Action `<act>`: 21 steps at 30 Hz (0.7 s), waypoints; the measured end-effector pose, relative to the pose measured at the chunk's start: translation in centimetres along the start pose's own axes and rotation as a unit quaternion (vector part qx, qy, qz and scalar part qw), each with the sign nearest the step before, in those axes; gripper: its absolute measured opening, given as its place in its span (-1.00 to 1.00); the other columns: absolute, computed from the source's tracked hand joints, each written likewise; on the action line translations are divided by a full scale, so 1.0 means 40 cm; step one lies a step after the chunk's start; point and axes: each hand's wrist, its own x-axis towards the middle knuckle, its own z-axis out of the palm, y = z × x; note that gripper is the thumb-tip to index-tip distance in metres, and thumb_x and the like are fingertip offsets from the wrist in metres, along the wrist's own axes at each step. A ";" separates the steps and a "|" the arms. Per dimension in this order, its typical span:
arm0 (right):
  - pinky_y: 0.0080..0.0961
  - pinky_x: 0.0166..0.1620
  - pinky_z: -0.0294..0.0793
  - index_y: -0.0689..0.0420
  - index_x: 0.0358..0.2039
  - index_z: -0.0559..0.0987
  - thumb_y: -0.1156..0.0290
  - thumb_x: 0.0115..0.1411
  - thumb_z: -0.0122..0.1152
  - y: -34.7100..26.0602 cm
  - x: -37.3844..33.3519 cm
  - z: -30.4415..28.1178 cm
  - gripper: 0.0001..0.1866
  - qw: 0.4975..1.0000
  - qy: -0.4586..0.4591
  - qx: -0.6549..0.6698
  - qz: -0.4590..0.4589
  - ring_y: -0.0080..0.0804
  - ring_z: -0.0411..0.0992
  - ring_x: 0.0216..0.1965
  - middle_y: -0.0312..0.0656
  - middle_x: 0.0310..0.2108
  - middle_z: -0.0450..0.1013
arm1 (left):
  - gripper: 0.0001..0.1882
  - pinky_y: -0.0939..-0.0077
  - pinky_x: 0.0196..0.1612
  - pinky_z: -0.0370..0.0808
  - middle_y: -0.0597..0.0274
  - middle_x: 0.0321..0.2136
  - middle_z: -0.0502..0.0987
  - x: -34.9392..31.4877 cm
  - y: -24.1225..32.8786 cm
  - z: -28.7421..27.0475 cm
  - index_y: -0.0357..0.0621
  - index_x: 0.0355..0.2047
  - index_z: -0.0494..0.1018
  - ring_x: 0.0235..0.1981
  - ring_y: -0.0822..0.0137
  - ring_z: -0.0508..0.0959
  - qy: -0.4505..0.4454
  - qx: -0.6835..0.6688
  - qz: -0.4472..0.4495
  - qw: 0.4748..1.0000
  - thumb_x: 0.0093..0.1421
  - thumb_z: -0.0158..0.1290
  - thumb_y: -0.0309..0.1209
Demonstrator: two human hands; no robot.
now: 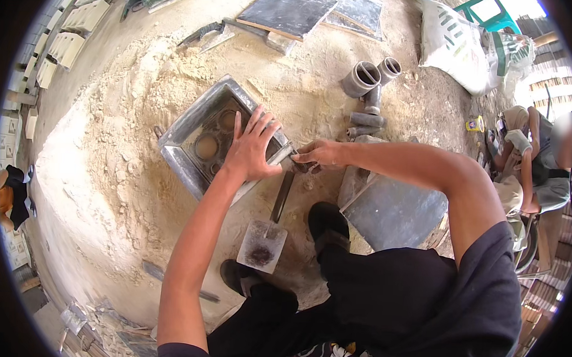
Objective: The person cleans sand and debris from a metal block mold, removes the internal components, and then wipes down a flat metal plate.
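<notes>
A grey, square-framed box mould [188,123] sits tilted in pale sand, with round forms inside. Spread fingers of my left hand [254,147] rest over its near right wall; the hand is open. My right hand [321,154] is at the same side of the box, its fingers bent together at a small dark piece by the rim that I cannot make out. Below the hands lies a flat square-bladed shovel [265,244], its short dark handle pointing up toward the box and a dark patch on the blade.
Pale sand [111,128] is heaped left of the box. Dark boards [288,12] lie at the back, another board [395,214] by my right leg. Grey pipe pieces [360,79], a white sack [457,46] and a green plastic chair [493,19] stand right. Another person [545,156] sits far right.
</notes>
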 end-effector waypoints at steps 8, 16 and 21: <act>-0.23 -0.12 0.51 0.28 -0.26 0.58 0.01 0.04 0.35 -0.063 -0.050 0.097 -0.47 0.946 0.188 -0.262 -0.041 -0.20 0.55 -0.28 -0.02 -0.39 0.56 | -0.08 -0.22 0.38 -0.24 0.09 0.23 0.17 -0.012 -0.006 -0.001 -0.07 0.14 0.24 0.40 0.07 -0.09 0.004 -0.002 -0.005 1.000 -0.31 0.25 -0.11; -0.06 -0.11 0.46 0.37 -0.19 0.53 0.10 0.26 0.10 -0.012 -0.009 0.127 -0.52 0.890 0.236 -0.363 -0.141 0.07 0.52 -0.23 0.14 -0.32 0.54 | -0.07 -0.22 0.38 -0.23 0.09 0.23 0.16 -0.021 -0.015 -0.004 -0.07 0.15 0.23 0.40 0.08 -0.09 0.002 -0.002 -0.009 1.000 -0.30 0.26 -0.11; -0.12 -0.11 0.45 0.42 0.00 0.36 0.12 0.30 0.07 0.054 0.027 0.040 -0.46 0.988 0.112 0.069 -0.087 0.05 0.53 -0.24 0.19 -0.33 0.51 | -0.06 -0.23 0.37 -0.23 0.08 0.23 0.17 0.011 0.006 0.014 -0.08 0.15 0.23 0.40 0.07 -0.09 0.010 -0.012 0.012 1.000 -0.31 0.26 -0.09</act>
